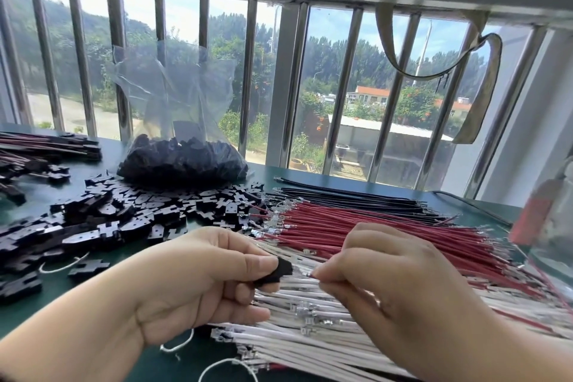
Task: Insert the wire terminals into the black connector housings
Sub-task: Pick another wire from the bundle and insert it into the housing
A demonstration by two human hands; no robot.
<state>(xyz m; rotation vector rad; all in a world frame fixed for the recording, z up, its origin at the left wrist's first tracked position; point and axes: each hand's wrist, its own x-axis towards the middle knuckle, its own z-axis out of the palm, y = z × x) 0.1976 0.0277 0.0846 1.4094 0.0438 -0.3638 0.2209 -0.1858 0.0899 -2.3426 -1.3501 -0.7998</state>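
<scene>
While the left hand (pixel 198 282) pinches a black housing (pixel 277 271) between thumb and curled fingers, the right hand (pixel 393 282) pinches the metal tip of a white wire (pixel 310 273) just beside that housing, the two not quite touching as far as can be told. Under both hands and toward the right lie the white wires (pixel 310 347) in a flat sheaf, their metal ends pointing left. Just beyond the right hand run the red wires (pixel 356 226), and past those the black wires (pixel 356 194). Beyond the left hand a loose heap of black housings (pixel 124 214) spreads over the green table (pixel 77 295) (a few white string loops lie near the wrist). Farther out, a clear plastic bag (pixel 179 121) holds more black housings, and to its left sits a bundle of dark wires (pixel 46 146). Behind everything stand window bars (pixel 288 87). No writing or label can be read anywhere.
</scene>
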